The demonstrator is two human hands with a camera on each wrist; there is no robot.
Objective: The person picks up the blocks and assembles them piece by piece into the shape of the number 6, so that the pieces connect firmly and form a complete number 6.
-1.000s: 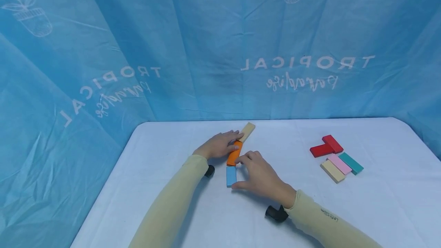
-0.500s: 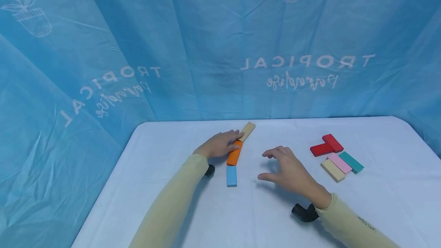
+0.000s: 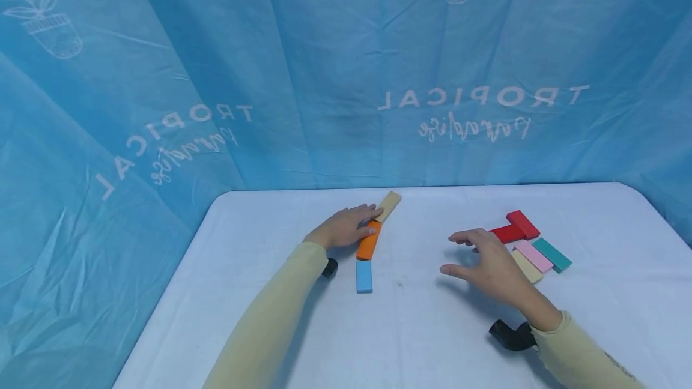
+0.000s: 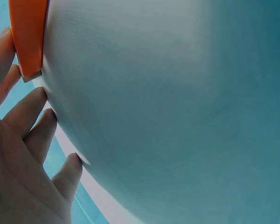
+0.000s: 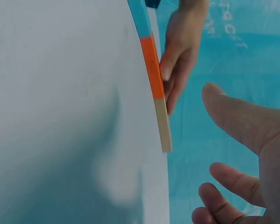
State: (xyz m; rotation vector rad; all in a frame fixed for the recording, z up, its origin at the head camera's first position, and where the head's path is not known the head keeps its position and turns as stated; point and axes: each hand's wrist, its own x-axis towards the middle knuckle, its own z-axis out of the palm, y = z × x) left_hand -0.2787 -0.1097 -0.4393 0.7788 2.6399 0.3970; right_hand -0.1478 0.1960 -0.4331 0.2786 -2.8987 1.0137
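Note:
My left hand (image 3: 344, 228) rests at the left of a row of flat blocks, its thumb touching the orange block (image 3: 368, 245) and its fingertips reaching the natural-wood block (image 3: 389, 204) at the far end. In the left wrist view the orange block (image 4: 29, 37) lies against relaxed fingers. At the near end of the row sits a light blue block (image 3: 364, 277), touched by neither hand. My right hand (image 3: 494, 266) hovers above the table with thumb and fingers spread and nothing between them. It partly covers a red block (image 3: 506, 233) and a pale wood block (image 3: 527, 266).
Beside these lie another red block (image 3: 522, 224), a pink block (image 3: 533, 256) and a teal block (image 3: 552, 255). A white cloth covers the table (image 3: 259, 257). Blue printed curtain (image 3: 335, 77) hangs behind and at the sides. Black devices (image 3: 512, 336) are worn at the wrists.
My right hand has left the light blue block and travelled right across the table to the loose blocks. My left hand and the row have stayed in place.

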